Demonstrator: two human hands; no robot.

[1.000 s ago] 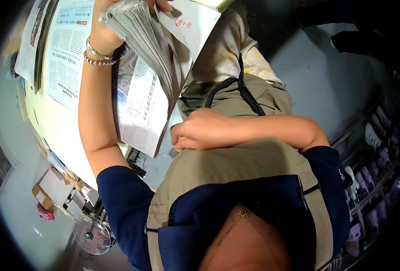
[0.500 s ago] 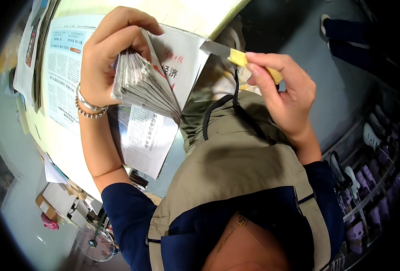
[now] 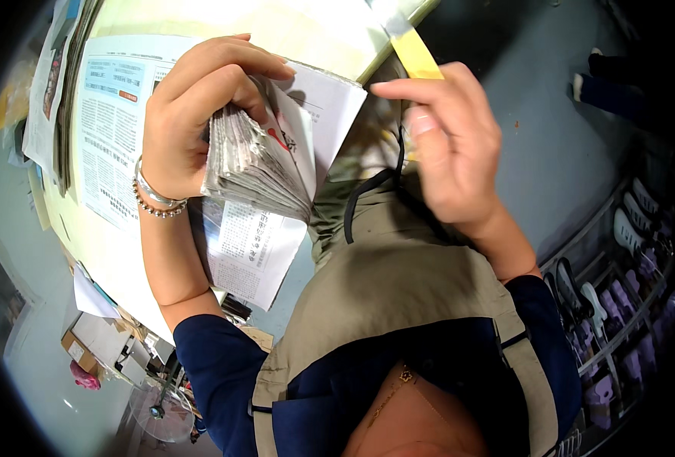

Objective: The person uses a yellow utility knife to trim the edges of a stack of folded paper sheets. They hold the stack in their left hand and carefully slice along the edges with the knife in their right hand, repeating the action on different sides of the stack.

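My left hand [image 3: 200, 114] is curled around a thick wad of folded newspaper [image 3: 257, 171], its fingers hooked over the top edge and its layered, ragged edges facing me. A white sheet with red print [image 3: 326, 107] stands at the wad's right side. To the right, my right hand [image 3: 455, 141] holds a knife with a yellow handle [image 3: 417, 53]. Its pale blade points up and left above the table's edge, blurred and apart from the paper. The index finger is stretched toward the corner of the white sheet; the lower grip is hidden by the fingers.
A pale yellow table [image 3: 292, 21] lies under the papers, with a spread newspaper [image 3: 113, 114] on it and a stack of papers [image 3: 71, 99] at the far left. Footwear sits on a wire rack [image 3: 612, 305] at right. Another person's legs [image 3: 612, 91] show beyond.
My right hand has moved up and slightly left, and the knife has swung from level to pointing up. My left hand and the newspaper wad have shifted slightly down and right.
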